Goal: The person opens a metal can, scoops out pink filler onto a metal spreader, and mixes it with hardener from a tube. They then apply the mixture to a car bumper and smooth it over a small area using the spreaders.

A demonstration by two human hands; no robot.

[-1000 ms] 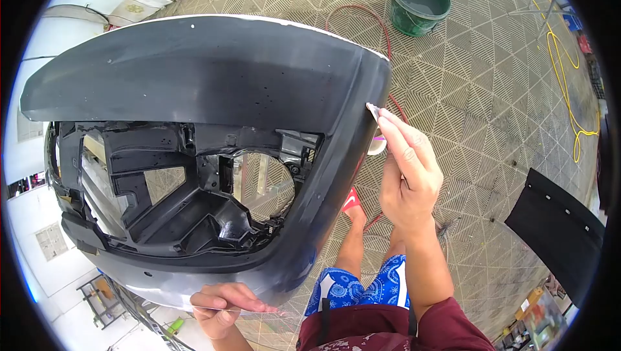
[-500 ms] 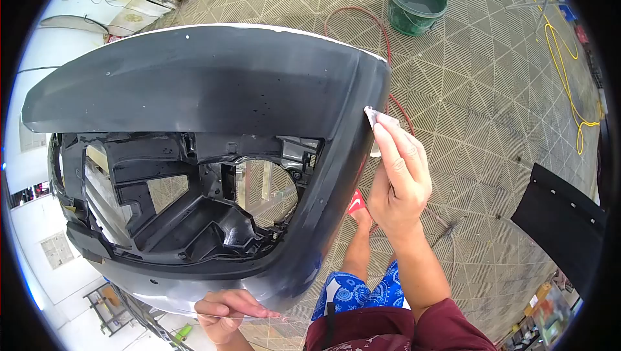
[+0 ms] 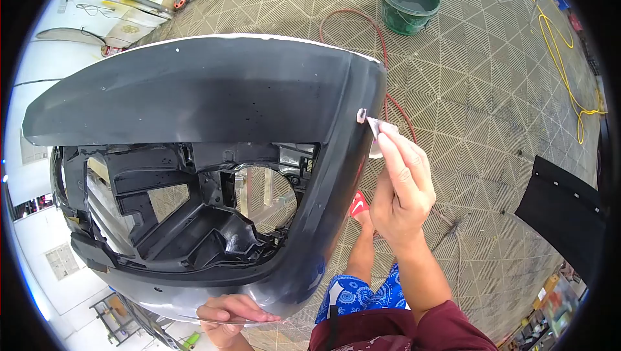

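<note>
A black car bumper [image 3: 213, 95] with a large framed opening takes up the left and middle of the head view. A small pale dab of filler [image 3: 361, 116] sits near its right edge. Just right of that dab, my right hand [image 3: 402, 186] pinches a thin, pale spreader [image 3: 374, 129] between thumb and fingers, its pointed tip close to the bumper's surface. My left hand [image 3: 226, 315], low in the view by the bumper's bottom edge, grips a thin, clear plate [image 3: 262, 321] seen nearly edge-on. What lies on the plate I cannot make out.
A green bucket [image 3: 409, 5] of cloudy liquid stands on the patterned floor beyond the bumper. A red hose [image 3: 386, 53] runs behind the bumper's right end. At right are a black panel [image 3: 563, 199] and a yellow cord [image 3: 557, 60].
The spreader has drawn back slightly right and down from the bumper, and the pale dab now shows there. My left hand still holds the plate. The view has shifted a little.
</note>
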